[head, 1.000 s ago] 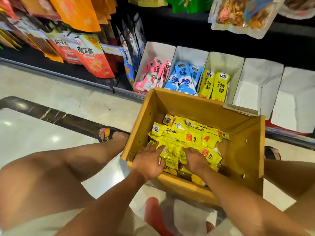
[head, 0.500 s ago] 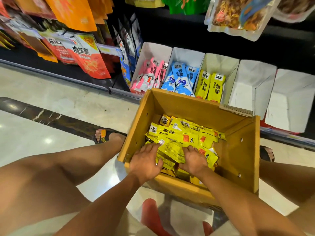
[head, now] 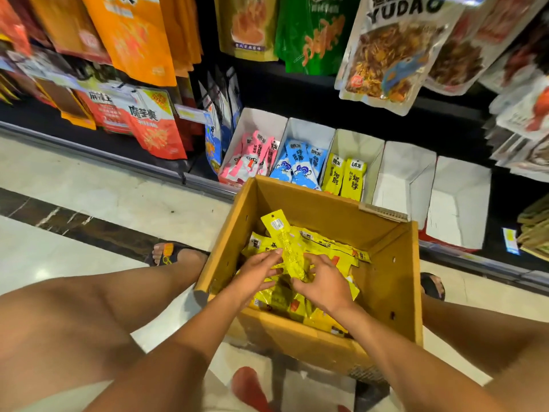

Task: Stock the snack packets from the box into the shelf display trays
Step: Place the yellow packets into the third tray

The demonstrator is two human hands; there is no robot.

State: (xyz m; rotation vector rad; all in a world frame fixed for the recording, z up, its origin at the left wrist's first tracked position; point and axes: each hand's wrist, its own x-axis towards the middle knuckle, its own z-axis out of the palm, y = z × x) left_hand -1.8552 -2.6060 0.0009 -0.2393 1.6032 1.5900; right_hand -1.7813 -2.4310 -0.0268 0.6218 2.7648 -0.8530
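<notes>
An open cardboard box [head: 389, 281] stands on the floor between my knees, with several loose yellow snack packets [head: 329, 248] inside. My left hand [head: 255, 273] and my right hand [head: 325, 282] both grip a bunch of yellow packets [head: 285, 248] lifted above the pile, its top end pointing up. White display trays line the bottom shelf behind the box: one with pink packets [head: 252, 153], one with blue packets [head: 300, 162], one with two yellow packets [head: 344, 175], and two empty trays [head: 404, 179].
Large snack bags [head: 386, 52] hang from pegs above the trays, and more orange bags [head: 151, 123] hang at the left. My sandalled feet [head: 166, 252] flank the box on the tiled floor. A red stool [head: 249, 388] shows below my arms.
Both hands have gathered yellow packets from the pile and raised the bunch upright above it. The camera has tilted up, showing more of the hanging bags.
</notes>
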